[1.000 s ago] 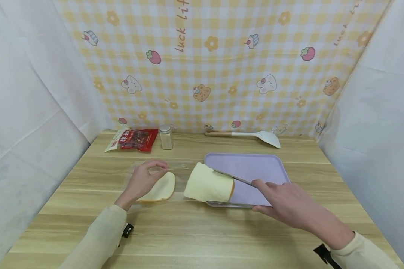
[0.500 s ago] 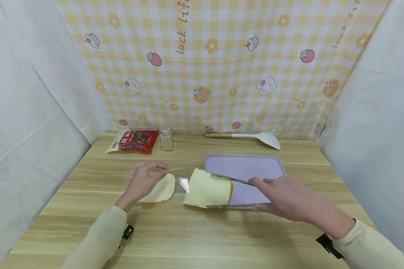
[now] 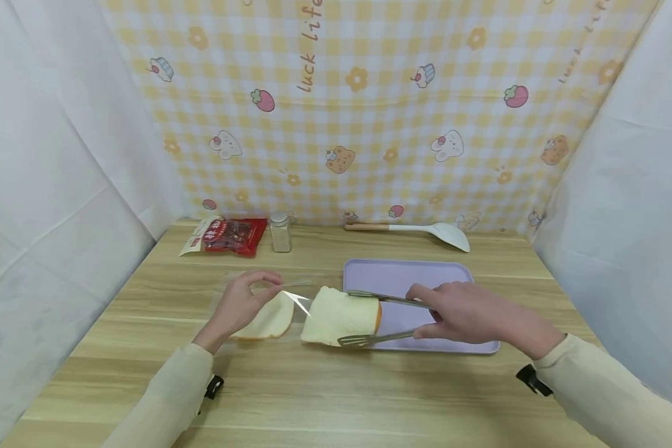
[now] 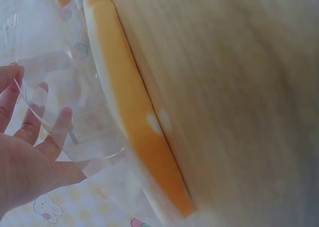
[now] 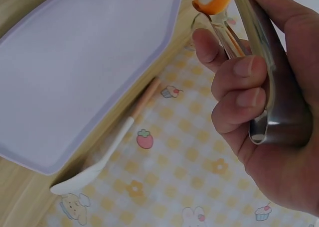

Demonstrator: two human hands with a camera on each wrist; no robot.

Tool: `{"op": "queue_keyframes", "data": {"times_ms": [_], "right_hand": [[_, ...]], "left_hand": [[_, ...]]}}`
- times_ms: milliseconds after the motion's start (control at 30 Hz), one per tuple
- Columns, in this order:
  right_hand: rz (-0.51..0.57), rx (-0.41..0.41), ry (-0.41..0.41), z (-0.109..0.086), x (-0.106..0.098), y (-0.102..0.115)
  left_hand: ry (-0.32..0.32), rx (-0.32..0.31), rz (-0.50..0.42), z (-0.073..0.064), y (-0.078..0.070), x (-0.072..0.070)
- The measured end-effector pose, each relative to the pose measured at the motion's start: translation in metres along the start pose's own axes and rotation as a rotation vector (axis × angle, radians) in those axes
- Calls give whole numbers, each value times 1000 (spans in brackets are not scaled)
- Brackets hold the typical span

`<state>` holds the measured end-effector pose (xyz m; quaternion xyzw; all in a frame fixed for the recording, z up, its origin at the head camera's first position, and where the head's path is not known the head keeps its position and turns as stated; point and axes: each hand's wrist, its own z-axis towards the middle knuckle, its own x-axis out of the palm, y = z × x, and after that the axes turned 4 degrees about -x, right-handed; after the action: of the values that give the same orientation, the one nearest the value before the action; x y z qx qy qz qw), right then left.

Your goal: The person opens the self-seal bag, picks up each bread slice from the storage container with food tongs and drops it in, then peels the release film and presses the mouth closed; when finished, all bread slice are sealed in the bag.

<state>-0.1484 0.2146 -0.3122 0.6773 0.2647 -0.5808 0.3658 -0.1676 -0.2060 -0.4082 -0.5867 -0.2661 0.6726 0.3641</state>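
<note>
My left hand [image 3: 239, 305] pinches the edge of a clear plastic bag [image 4: 47, 55] between thumb and fingers. Inside the bag lies a slice of bread [image 3: 273, 316], its orange-brown crust showing close up in the left wrist view. Right of the bag's mouth is another piece of white bread [image 3: 338, 316], over the tray's left edge in the head view. Metal tongs [image 3: 391, 299] straddle this piece, one arm along its far side and one along its near side. My right hand [image 3: 467, 311] grips the tongs, with fingers curled round the handle in the right wrist view.
A lilac tray [image 3: 409, 274] lies under the tongs on the wooden table [image 3: 325, 398]. Behind it rests a white spatula [image 3: 450, 235] with a wooden handle. At the back left are a red food packet [image 3: 232, 236] and a glass shaker jar [image 3: 280, 233].
The tongs have turned so their flat tips face the camera, and the right hand has shifted slightly up and left. The gripped-side bread sits slightly lower and further left. The left hand stays nearly still.
</note>
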Motion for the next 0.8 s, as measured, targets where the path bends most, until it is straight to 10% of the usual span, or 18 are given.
{"op": "queue_keyframes", "data": {"times_ms": [800], "right_hand": [[130, 5, 14, 21, 22, -19]], "left_hand": [[3, -17, -13, 0, -2, -1]]}}
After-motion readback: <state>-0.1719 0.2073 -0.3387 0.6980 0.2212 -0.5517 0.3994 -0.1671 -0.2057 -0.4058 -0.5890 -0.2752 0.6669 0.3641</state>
